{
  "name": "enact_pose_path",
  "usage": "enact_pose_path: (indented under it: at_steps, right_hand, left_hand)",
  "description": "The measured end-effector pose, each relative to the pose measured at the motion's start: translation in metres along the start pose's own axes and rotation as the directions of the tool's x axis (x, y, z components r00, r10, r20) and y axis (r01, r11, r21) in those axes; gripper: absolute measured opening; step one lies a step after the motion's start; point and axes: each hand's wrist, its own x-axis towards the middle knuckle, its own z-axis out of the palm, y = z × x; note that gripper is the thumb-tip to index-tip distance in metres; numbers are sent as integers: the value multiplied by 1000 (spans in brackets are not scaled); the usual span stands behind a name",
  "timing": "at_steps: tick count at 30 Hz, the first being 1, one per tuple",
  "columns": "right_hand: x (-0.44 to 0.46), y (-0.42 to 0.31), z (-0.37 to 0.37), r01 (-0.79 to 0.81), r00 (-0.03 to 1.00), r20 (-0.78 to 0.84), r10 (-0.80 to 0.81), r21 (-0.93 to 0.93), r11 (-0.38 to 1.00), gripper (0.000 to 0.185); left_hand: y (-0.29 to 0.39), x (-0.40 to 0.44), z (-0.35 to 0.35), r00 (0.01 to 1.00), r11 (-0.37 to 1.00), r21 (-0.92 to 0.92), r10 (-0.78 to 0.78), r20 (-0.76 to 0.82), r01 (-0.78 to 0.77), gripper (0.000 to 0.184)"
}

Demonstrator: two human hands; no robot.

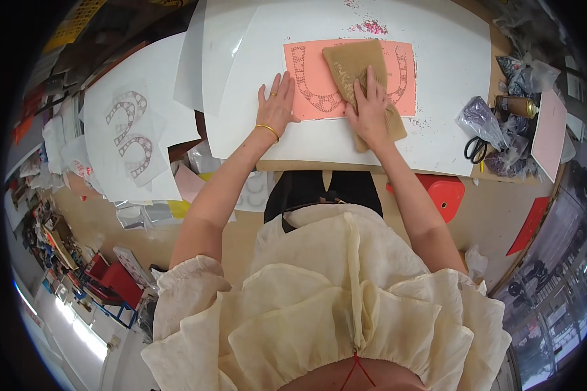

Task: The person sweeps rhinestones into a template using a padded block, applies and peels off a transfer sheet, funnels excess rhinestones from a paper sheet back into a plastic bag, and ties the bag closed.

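head view: a flat, salmon-pink, rectangular sheet (319, 72) is seen on a broad white tabletop (450, 85), ahead of a person dressed in a ruffled cream top (306, 280), its long axis set left to right across the body. a large u-shaped motif (319, 102) made up of small dark dots is carried on the sheet, its two uprights pointed away from the wearer. over the right-hand part of the sheet, a tan, ribbed, soft-looking cloth (355, 62) is laid at a slant; its long axis is angled from far left to near right, so that the sheet's near edge is crossed and the cloth's lower end is rested on the white surface. the right hand (370, 111) is placed on top of the cloth, around its middle, with fingers stretched forward and laid against it; whether any fold is pinched beneath the palm cannot be told. the sheet's left edge is overlapped by the left hand (277, 107), which is held flat with fingers spread and pointed away from the body, the thumb set by the near left corner; nothing is seen to be grasped by it. the cloth is thus found directly under the right hand, while the motif's left upright is framed between the two hands, nearer to the left one. just past the sheet's far edge, tiny pinkish-red specks (372, 27) are scattered.
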Motion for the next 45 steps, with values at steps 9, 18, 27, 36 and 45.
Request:
enact_pose_path:
  at_steps: [9,18,27,36,45]
  right_hand:
    - [5,95,-56,132,985,138,-105,-198,971,58]
    - [22,129,-61,-242,970,6,242,-11,970,54]
    - [11,66,-30,-27,999,20,26,61,998,57]
    - [82,4,-4,413,884,193,-426,101,905,49]
    - [124,28,-11,141,988,113,-109,-332,933,42]
  left_hand:
    - [5,1,-8,1000,1000,24,-7,22,7,101]
    - [-9,-4,-8,999,999,44,-18,31,16,107]
    - [-10,-4,-6,997,998,61,-17,71,12,107]
    - [-9,-4,-10,995,996,88,-2,102,-7,106]
    - [-12,-5,-3,998,990,136,19,68,-28,106]
